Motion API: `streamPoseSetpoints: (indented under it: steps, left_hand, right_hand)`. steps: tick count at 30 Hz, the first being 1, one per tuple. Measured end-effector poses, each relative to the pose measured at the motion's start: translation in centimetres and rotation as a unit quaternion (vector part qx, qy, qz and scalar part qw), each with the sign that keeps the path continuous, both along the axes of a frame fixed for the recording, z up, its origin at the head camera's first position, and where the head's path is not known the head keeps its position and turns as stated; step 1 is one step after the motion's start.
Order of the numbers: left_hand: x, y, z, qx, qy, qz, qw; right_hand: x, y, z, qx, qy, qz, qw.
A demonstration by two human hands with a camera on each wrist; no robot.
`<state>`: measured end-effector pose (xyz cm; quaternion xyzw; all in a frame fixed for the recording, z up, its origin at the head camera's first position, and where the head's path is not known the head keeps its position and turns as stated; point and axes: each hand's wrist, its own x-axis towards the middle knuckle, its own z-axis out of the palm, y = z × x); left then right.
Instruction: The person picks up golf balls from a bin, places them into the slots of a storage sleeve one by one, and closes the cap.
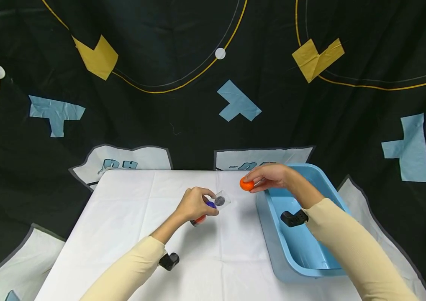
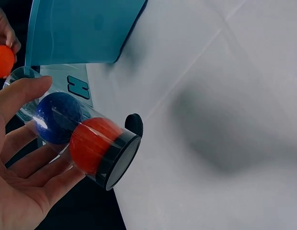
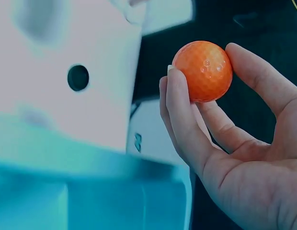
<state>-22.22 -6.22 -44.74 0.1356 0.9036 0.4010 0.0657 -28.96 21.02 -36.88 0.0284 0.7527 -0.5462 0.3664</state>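
Orange ball [image 1: 246,184] sits pinched in the right hand [image 1: 273,177], at two o'clock from the tube [image 1: 209,208]. Left hand [image 1: 194,205] wraps the tube, tilting its open mouth toward the ball

Head view overhead; wrist views close, perhaps overlapping.

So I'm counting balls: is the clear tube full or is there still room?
Room left. The clear tube holds a blue ball and an orange ball; its open end beyond the blue one is empty.

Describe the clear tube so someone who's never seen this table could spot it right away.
Start at the white table, left of the blue bin. The left hand grips the clear tube there. Unlike the loose orange ball, it's see-through and black-capped, holding a blue and an orange ball.
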Motion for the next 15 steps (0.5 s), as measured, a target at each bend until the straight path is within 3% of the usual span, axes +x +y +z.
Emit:
streamPoseSetpoints:
  steps: [15]
  left_hand:
    - [0.0,0.1,0.1,0.009,-0.011,0.008,0.9999]
  right_hand:
    - [0.9,-5.1,-2.1,0.026,-0.009,0.018,0.999]
